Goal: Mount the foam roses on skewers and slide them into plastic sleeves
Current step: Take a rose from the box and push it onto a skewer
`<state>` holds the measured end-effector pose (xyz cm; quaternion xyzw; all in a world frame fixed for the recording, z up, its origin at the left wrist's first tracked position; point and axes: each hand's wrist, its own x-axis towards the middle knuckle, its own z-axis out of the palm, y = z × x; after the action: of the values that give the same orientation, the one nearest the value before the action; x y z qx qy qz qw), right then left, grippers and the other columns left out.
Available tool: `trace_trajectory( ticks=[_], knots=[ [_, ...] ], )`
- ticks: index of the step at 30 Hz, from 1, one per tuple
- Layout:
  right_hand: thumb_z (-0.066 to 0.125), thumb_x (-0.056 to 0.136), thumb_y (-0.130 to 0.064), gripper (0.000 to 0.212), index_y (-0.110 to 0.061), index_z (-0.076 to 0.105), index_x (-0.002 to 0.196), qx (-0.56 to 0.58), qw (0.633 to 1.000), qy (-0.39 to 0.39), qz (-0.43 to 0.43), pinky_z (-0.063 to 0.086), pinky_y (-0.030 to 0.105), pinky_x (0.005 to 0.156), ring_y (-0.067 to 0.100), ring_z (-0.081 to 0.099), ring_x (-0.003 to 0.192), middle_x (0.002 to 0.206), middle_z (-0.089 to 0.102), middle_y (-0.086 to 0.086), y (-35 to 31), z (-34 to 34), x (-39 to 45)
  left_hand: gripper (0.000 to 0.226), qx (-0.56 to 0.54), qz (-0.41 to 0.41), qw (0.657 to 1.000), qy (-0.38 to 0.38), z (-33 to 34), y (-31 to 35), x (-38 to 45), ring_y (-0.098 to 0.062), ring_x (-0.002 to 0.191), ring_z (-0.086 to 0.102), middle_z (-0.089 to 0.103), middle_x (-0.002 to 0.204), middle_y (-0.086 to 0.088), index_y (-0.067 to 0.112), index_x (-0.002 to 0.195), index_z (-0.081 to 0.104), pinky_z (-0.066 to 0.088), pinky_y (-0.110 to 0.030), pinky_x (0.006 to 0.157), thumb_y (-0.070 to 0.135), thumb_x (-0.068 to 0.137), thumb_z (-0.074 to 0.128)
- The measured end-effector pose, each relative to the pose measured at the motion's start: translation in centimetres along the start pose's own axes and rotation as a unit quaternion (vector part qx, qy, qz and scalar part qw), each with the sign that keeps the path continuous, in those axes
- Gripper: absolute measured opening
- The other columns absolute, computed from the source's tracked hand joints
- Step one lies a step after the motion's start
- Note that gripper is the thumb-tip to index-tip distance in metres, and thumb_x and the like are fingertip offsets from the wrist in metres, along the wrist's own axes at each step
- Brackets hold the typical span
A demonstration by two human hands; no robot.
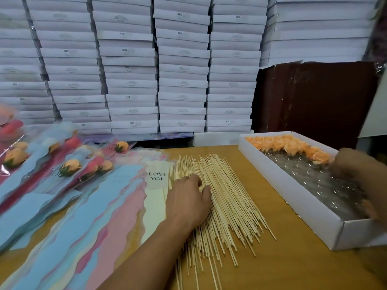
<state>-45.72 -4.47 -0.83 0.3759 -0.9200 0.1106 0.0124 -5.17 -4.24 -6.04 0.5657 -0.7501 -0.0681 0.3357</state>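
Left hand is resting relaxed fingers on stiff, light skewers; right hand is reaching beside soft roses — grip unclear — best lifted by the base.

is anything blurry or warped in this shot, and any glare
Head view: the right hand over the white box is smeared by motion; the left hand on the skewers is sharp. The stacked boxes lean and bow from wide-angle distortion. Small glints dot the crinkled plastic liner; the finished roses at far left look soft.
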Motion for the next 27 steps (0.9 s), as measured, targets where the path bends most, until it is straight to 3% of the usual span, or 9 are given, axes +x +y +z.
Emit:
trace_trajectory(
  ticks=[3,6,10,13,17,23,27],
  knots=[
    [0.062,0.097,-0.026,0.036,0.002,0.061,0.121,-0.014,1.0,0.02,-0.016,0.051,0.035,0.076,0.032,0.06,0.086,0.1,0.06,0.018,0.5,0.3,0.5,0.03,-0.002,-0.001,1.0,0.001,0.0,0.0,0.0,-0.02,0.097,0.056,0.063,0.104,0.003,0.019,0.108,0.062,0.051,-0.04,0.082,0.044,0.097,0.05],
    [0.062,0.095,-0.029,0.03,-0.005,0.062,0.112,-0.043,0.998,0.045,-0.033,0.057,0.038,0.081,0.03,0.062,0.083,0.095,0.063,0.015,1.0,0.5,1.4,0.03,0.0,0.0,1.0,0.003,0.0,0.0,0.0,-0.02,0.097,0.056,0.064,0.103,0.003,0.019,0.108,0.063,0.05,-0.039,0.081,0.044,0.097,0.05],
    [0.073,0.088,-0.024,0.023,-0.008,0.056,0.088,-0.067,0.996,0.039,-0.036,0.05,0.03,0.062,0.025,0.059,0.071,0.08,0.06,0.011,1.1,0.2,2.3,0.029,-0.002,0.0,1.0,0.007,0.1,0.0,0.0,-0.02,0.096,0.057,0.064,0.102,0.003,0.019,0.107,0.063,0.051,-0.038,0.08,0.043,0.096,0.05],
    [0.075,0.085,-0.014,0.018,-0.006,0.059,0.089,-0.09,0.995,0.01,-0.032,0.045,0.029,0.058,0.023,0.058,0.072,0.082,0.059,0.011,0.9,-0.3,2.4,0.029,-0.001,0.001,1.0,0.008,0.1,-0.1,0.1,-0.02,0.095,0.057,0.064,0.1,0.003,0.019,0.105,0.063,0.051,-0.038,0.079,0.043,0.096,0.05],
    [0.072,0.086,-0.018,0.012,-0.008,0.067,0.091,-0.112,0.993,-0.007,-0.027,0.035,0.023,0.047,0.019,0.056,0.07,0.083,0.059,0.006,1.0,-1.2,2.5,0.029,-0.001,0.004,1.0,0.007,0.3,-0.2,0.1,-0.019,0.093,0.058,0.064,0.098,0.004,0.019,0.104,0.063,0.052,-0.039,0.08,0.044,0.096,0.05],
    [0.075,0.084,-0.014,0.018,-0.006,0.061,0.075,-0.041,0.999,0.028,-0.003,0.036,0.026,0.048,0.022,0.055,0.065,0.077,0.06,0.012,1.0,-2.0,1.9,0.029,-0.002,0.003,1.0,0.014,0.4,-0.2,0.2,-0.019,0.091,0.058,0.064,0.098,0.004,0.02,0.104,0.064,0.053,-0.039,0.077,0.044,0.095,0.051],
    [0.069,0.09,-0.012,0.02,0.0,0.062,0.075,0.046,0.997,0.068,-0.001,0.039,0.029,0.051,0.029,0.058,0.065,0.075,0.063,0.017,0.7,-2.7,1.5,0.029,-0.001,0.004,1.0,0.014,0.4,-0.1,0.2,-0.019,0.091,0.059,0.064,0.097,0.004,0.02,0.104,0.063,0.053,-0.04,0.078,0.045,0.096,0.05]
  ],
)
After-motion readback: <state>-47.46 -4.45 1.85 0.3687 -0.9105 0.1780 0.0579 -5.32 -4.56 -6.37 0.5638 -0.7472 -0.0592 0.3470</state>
